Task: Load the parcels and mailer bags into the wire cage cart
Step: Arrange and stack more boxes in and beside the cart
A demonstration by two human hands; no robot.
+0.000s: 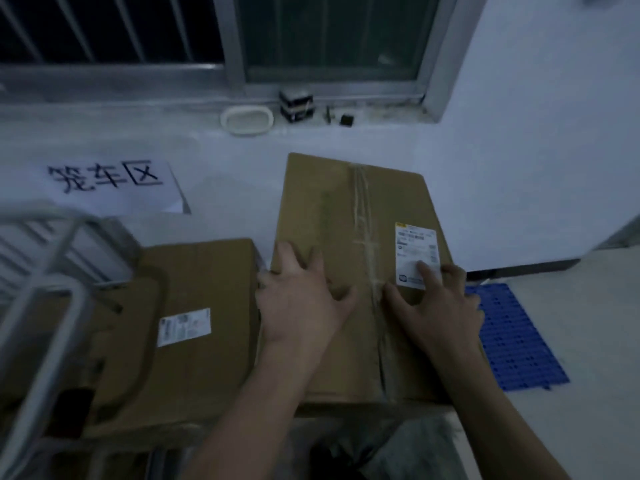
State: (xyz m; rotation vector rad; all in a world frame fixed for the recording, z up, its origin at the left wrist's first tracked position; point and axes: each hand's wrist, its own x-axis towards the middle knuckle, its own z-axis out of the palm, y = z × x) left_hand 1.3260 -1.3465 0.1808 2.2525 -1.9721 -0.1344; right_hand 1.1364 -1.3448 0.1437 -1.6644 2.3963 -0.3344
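Tom: So why does the person put both hands on top of the big box (pixel 346 220)?

Ann: Most likely to push it or keep it steady. The left hand (pixel 301 303) lies flat near the left edge with its fingers spread. The right hand (pixel 438 310) lies flat too, and its fingers cover part of the white label (pixel 415 244). Neither hand curls round anything. Both just press down.

Tom: Why flat hands and not a grab?

Ann: A box that wide is probably too big to grab from above. Flat palms can push it along and stop it from tipping.

Tom: Where is the big box?

Ann: It sits right in front of the person, near the white wall. It is just beside a smaller box (pixel 194 323) on its left and looks a bit higher. What holds it up is hidden.

Tom: Is it in the wire cage cart (pixel 65 327) yet?

Ann: That is hard to tell. The cart's grey bars show only on the left, and they are blurry. They cross in front of the smaller box, so that one seems to be in the cart. The big box may go in next to it.

Tom: And the paper sign (pixel 110 181) on the wall?

Ann: It says "cage cart area" in Chinese. That is likely why the cart stands here.
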